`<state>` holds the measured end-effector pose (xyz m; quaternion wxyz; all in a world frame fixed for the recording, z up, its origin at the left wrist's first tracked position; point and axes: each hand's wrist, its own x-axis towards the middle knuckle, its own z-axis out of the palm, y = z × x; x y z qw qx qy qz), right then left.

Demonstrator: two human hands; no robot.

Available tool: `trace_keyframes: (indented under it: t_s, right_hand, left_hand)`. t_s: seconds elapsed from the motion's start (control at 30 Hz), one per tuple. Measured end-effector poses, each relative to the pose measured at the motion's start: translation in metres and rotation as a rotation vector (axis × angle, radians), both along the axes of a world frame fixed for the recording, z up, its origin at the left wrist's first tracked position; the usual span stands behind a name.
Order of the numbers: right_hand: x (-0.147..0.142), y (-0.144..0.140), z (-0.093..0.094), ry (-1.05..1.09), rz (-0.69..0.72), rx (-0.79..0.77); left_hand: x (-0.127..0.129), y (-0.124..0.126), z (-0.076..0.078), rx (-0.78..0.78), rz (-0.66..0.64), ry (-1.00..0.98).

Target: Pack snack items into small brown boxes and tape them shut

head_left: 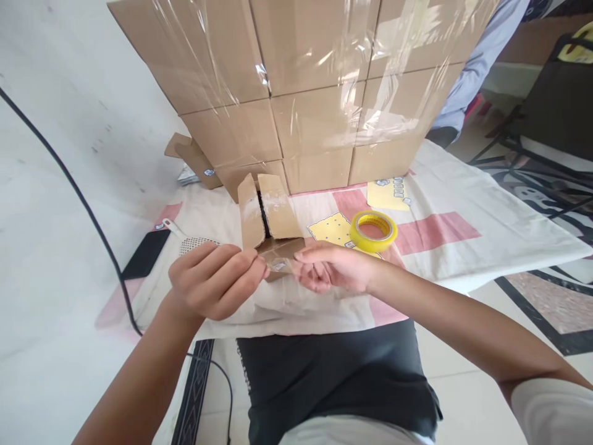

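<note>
Small box (281, 216) gaping narrowly, contents hidden; left hand (221, 278), right hand (331, 266) pinching clear tape (280, 266); stacked boxes (315, 117) standing behind

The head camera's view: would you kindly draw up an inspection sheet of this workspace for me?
Surface: tablecloth, white with pink patches, wrinkled.
Job's things: small cardboard box, top flaps parted by a gap; apparent clear tape strip; yellow tape roll overlapping a yellow card.
Clutter: black phone; second yellow card.
Hands: left hand and right hand pinch the strip at the box's near side.
Cables: black cable along the white wall; another stretch below the tablecloth.
Surroundings: wrapped carton stack; another person's sleeve; black chair.
</note>
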<state>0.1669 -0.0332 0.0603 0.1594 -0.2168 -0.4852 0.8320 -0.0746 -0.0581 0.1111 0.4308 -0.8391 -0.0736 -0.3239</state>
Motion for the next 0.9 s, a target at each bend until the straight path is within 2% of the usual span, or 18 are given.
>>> trace_keyframes:
  t_s: [0.07, 0.17, 0.3, 0.47, 0.67, 0.8, 0.9]
  right_hand:
    - [0.009, 0.011, 0.005, 0.036, -0.069, 0.078]
    - [0.020, 0.025, 0.027, 0.009, -0.012, 0.210]
    - [0.017, 0.038, 0.063, -0.152, 0.035, 0.402]
    - [-0.004, 0.055, 0.090, -0.311, -0.067, 0.428]
    - [-0.024, 0.098, 0.091, -0.469, -0.061, 0.503]
    - [-0.026, 0.119, 0.077, -0.595, -0.116, 0.532]
    - [-0.028, 0.124, 0.064, -0.639, -0.127, 0.540]
  left_hand:
    - [-0.003, 0.005, 0.002, 0.046, -0.007, -0.001]
    - [-0.013, 0.014, -0.001, 0.116, -0.007, -0.030]
    - [-0.031, 0.025, -0.008, 0.135, 0.008, -0.061]
    - [-0.050, 0.037, -0.013, 0.131, 0.109, -0.130]
    - [-0.065, 0.068, -0.020, 0.114, 0.217, -0.140]
    - [-0.078, 0.101, -0.029, 0.130, 0.214, -0.060]
    - [-0.083, 0.116, -0.037, 0.096, 0.201, 0.043]
